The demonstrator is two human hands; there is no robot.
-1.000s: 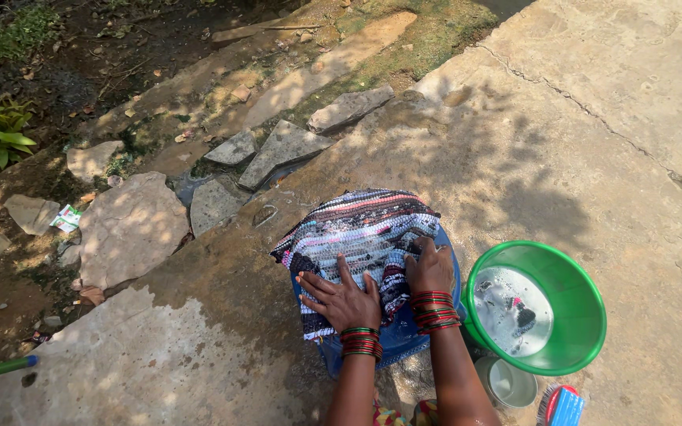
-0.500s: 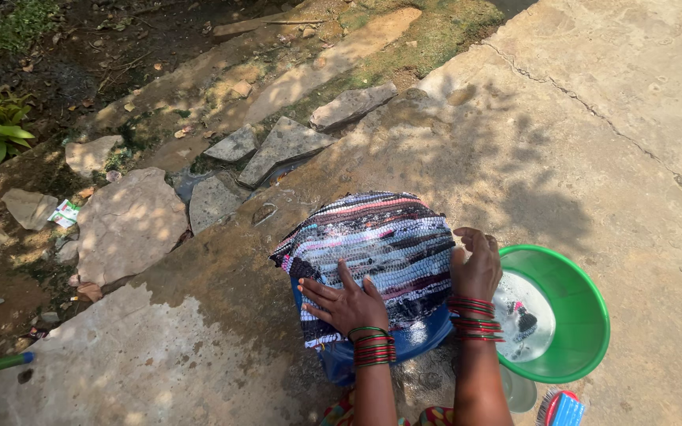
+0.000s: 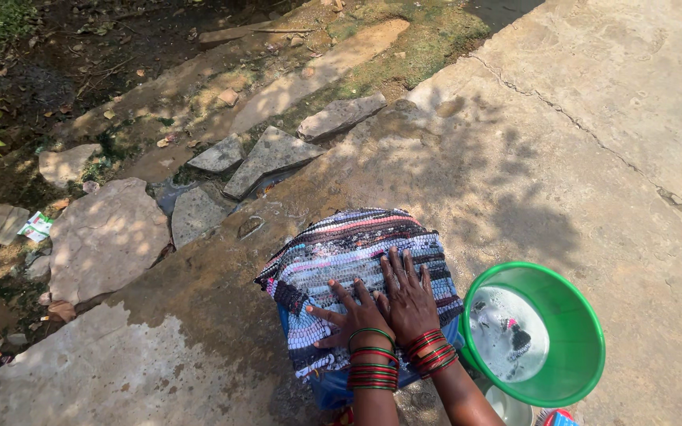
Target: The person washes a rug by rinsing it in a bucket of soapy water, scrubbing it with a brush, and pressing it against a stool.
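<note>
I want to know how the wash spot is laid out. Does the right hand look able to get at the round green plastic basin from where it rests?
Probably yes. The right hand lies flat on the striped woven rug, and the round green plastic basin sits open just to its right with nothing between them.

We press both hands flat, side by side, on a striped woven rug (image 3: pixel 357 260) draped over a blue tub (image 3: pixel 333 386): left hand (image 3: pixel 357 315) nearer, right hand (image 3: pixel 406 296) just beside it, fingers spread. Red and green bangles (image 3: pixel 372 359) ring both wrists. To the right, a green basin (image 3: pixel 578 315) of soapy water stands on the concrete floor (image 3: pixel 593 142).
</note>
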